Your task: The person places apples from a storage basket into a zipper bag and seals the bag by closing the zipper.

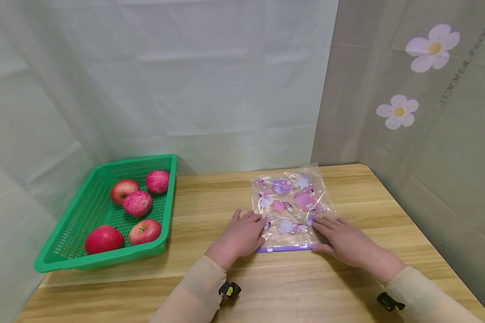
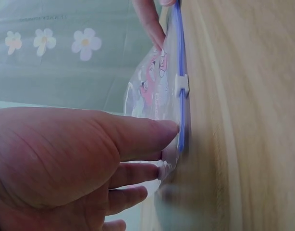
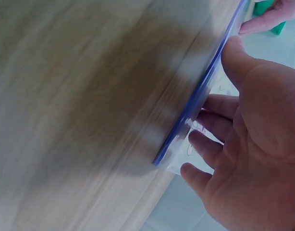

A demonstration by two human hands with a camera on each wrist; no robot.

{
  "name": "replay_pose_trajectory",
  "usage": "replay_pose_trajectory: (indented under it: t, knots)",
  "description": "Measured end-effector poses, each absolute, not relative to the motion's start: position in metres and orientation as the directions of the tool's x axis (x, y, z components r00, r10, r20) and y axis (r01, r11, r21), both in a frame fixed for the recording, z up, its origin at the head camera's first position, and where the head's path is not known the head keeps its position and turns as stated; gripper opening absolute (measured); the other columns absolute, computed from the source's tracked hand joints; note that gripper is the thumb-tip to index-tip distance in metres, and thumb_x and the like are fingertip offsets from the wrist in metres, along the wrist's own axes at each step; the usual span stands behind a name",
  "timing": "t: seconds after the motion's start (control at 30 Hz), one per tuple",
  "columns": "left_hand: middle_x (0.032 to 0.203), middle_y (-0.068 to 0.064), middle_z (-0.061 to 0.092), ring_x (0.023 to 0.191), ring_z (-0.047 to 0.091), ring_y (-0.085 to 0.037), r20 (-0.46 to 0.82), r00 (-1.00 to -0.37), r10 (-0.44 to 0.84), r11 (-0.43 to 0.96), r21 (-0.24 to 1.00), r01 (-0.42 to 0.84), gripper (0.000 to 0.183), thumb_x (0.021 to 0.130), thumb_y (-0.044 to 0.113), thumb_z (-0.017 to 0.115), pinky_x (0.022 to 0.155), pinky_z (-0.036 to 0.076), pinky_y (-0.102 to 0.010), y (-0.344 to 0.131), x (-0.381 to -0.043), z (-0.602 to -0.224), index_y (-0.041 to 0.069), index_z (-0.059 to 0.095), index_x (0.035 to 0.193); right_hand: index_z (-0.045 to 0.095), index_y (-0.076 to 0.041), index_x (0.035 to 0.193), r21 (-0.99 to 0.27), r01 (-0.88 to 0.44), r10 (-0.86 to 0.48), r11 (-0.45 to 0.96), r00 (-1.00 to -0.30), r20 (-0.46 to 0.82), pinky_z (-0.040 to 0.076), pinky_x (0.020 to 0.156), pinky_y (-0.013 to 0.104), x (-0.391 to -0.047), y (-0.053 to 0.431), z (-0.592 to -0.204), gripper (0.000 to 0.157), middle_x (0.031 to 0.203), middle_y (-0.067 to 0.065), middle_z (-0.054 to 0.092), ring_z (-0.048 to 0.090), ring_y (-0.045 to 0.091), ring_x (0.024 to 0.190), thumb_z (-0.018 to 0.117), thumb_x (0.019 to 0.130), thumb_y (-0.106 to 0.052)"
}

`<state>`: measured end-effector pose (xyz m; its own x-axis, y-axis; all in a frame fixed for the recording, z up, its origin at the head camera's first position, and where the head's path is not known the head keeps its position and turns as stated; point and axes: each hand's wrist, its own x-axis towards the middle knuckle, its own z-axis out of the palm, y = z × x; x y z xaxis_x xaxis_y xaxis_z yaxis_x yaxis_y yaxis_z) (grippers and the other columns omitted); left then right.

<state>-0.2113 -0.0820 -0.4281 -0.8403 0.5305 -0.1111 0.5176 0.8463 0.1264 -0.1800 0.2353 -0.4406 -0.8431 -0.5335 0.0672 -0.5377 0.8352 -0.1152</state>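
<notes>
A clear zip bag [image 1: 282,205] printed with pink and purple figures lies flat on the table, its purple zip strip [image 1: 288,248] along the near edge. The white slider [image 1: 270,250] sits toward the left end of that strip. My left hand [image 1: 241,234] rests on the bag's left side, thumb near the strip's left end in the left wrist view. On the opposite side my right hand [image 1: 345,240] touches the bag with its fingers loosely extended. In the right wrist view its thumb [image 3: 236,60] lies close beside the strip [image 3: 193,101].
Left of the bag, a green plastic basket [image 1: 170,197] stands on the wooden table [image 1: 210,193]. Several red apples [image 1: 145,231] lie in it. Pale cloth [image 1: 226,89] hangs behind the table, and a flowered grey cloth [image 1: 428,148] hangs along the right side.
</notes>
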Motion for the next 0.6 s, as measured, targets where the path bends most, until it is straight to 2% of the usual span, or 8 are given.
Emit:
replay_pose_trajectory:
  t: [0.23, 0.4, 0.6]
  knots:
    - [0.168, -0.009, 0.051, 0.158, 0.043, -0.036, -0.107, -0.845, 0.525, 0.850, 0.122, 0.512, 0.056, 0.110, 0.033, 0.071, 0.131, 0.019, -0.066, -0.090, -0.214, -0.428, 0.014, 0.058, 0.161, 0.055, -0.002, 0.160, -0.176, -0.550, -0.554, 0.816, -0.832, 0.034, 0.037, 0.121, 0.069, -0.180, 0.234, -0.439, 0.074, 0.165, 0.023, 0.051, 0.048, 0.048, 0.151, 0.069, 0.107, -0.051]
    - [0.167, -0.009, 0.052, 0.157, 0.044, -0.036, -0.083, -0.848, 0.524, 0.850, 0.115, 0.514, 0.054, 0.110, 0.032, 0.070, 0.131, 0.018, -0.067, -0.096, -0.215, -0.429, 0.014, 0.058, 0.161, 0.058, -0.002, 0.158, -0.189, -0.582, -0.587, 0.791, -0.809, 0.035, 0.039, 0.120, 0.068, -0.181, 0.231, -0.437, 0.070, 0.165, 0.022, 0.051, 0.048, 0.049, 0.151, 0.072, 0.107, -0.048]
    - [0.153, -0.003, 0.066, 0.144, 0.059, -0.029, 0.005, -0.821, 0.572, 0.818, 0.078, 0.570, 0.044, 0.107, 0.030, 0.076, 0.128, 0.023, -0.069, -0.096, -0.214, -0.429, 0.018, 0.070, 0.149, 0.063, -0.011, 0.156, -0.172, -0.593, -0.597, 0.787, -0.802, 0.036, 0.042, 0.117, 0.068, -0.182, 0.228, -0.436, 0.058, 0.164, 0.019, 0.053, 0.050, 0.048, 0.150, 0.074, 0.107, -0.041]
